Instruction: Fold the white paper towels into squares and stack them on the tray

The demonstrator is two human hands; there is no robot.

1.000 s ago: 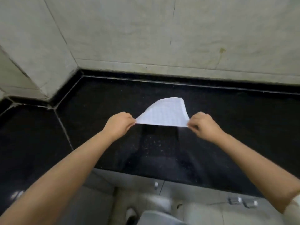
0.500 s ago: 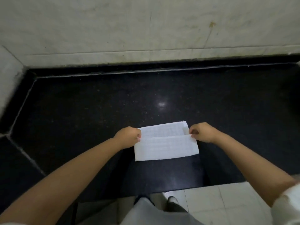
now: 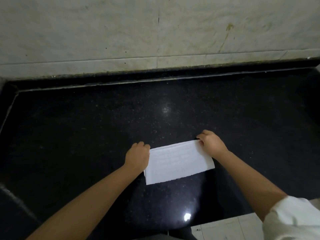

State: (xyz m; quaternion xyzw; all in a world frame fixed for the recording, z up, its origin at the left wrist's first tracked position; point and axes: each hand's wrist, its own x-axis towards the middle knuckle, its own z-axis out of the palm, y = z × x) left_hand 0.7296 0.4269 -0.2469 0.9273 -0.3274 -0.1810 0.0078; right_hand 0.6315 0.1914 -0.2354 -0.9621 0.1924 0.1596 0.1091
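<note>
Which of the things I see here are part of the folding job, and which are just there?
Part of the job:
- paper towel, folded to a rectangle on the counter
- left hand at its far left corner
- right hand at its far right corner

Just there:
- black countertop
- pale wall
- white sleeve

No tray shows.

Head view, steeply down over dark counter (image 3: 103,127), close.

No text, label, brand, number or sign could be read anywhere in the view. Only a faint embossed grid, with no lettering, was seen on the folded white rectangular paper towel (image 3: 178,161). Nothing written was borne by the polished black speckled stone bench (image 3: 103,127) or the pale marbled stone wall (image 3: 103,32).
</note>
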